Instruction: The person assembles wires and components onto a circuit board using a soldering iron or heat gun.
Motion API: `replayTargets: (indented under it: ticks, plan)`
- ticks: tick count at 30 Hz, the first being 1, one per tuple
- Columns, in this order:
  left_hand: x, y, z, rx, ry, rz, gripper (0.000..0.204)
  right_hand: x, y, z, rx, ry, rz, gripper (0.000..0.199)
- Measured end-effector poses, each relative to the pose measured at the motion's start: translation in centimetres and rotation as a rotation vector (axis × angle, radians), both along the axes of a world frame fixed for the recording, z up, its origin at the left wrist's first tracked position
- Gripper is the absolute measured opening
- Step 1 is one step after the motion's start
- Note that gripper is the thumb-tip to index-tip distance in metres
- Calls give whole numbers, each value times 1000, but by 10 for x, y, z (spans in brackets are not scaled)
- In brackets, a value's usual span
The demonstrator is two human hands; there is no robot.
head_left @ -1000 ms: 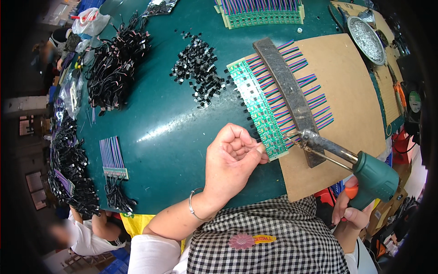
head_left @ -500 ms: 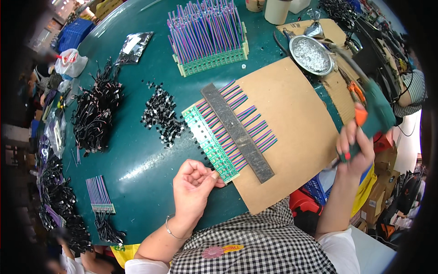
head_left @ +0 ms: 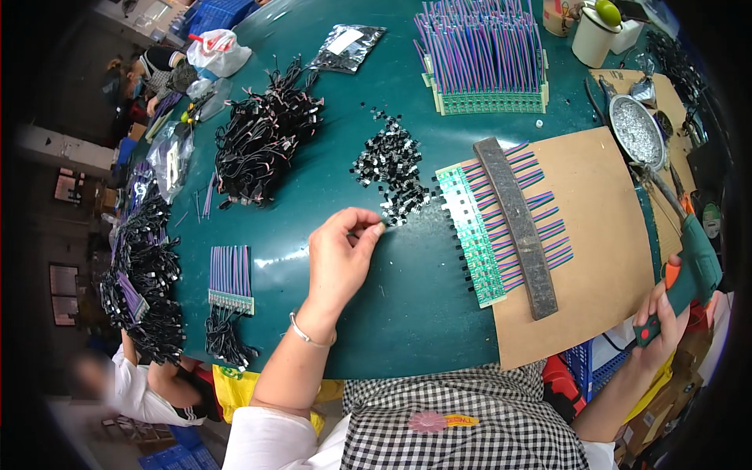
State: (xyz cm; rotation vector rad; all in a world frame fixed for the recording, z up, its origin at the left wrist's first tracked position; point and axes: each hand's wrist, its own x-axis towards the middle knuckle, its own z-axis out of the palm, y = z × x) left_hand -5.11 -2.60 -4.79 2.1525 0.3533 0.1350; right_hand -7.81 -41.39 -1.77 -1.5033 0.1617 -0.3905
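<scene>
My left hand [head_left: 338, 258] is over the table, thumb and forefinger pinched at the near edge of a loose pile of small black parts [head_left: 392, 160]. Whatever sits between its fingertips is too small to make out. Off to the right, my right hand [head_left: 662, 323] grips a green soldering gun [head_left: 699, 254] with an orange trigger. Between the hands lies a green circuit board panel [head_left: 474, 239], small black parts along its left edge and purple, green and dark wires running out to the right. A dark flat bar [head_left: 517, 227] lies across those wires.
Brown cardboard [head_left: 603, 235] lies under the wires. Behind stands a wired board stack [head_left: 482, 63]; a metal bowl of silvery bits [head_left: 636, 129] is at far right. Left are a black cable heap [head_left: 262, 137], a small wired board [head_left: 231, 301] and a silvery bag [head_left: 347, 48]. Another person [head_left: 149, 384] sits lower left.
My left hand has left the board's near end and reached the pile of black parts. The soldering gun remains in my right hand. The whole view has swung toward the left.
</scene>
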Motion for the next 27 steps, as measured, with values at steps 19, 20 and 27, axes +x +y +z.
replayTargets:
  ticks: [19, 20, 27]
  plan:
    - [-18, -14, -7, -53, 52, -42, 5, -43, 17, 1, 113, 59, 214, 65]
    - [-19, -15, -6, -15, 42, -69, 5, -45, 18, 1, 129, 60, 206, 66]
    - [-34, -35, 7, -614, 179, -193, 10, -62, 18, -1, 215, 94, 267, 64]
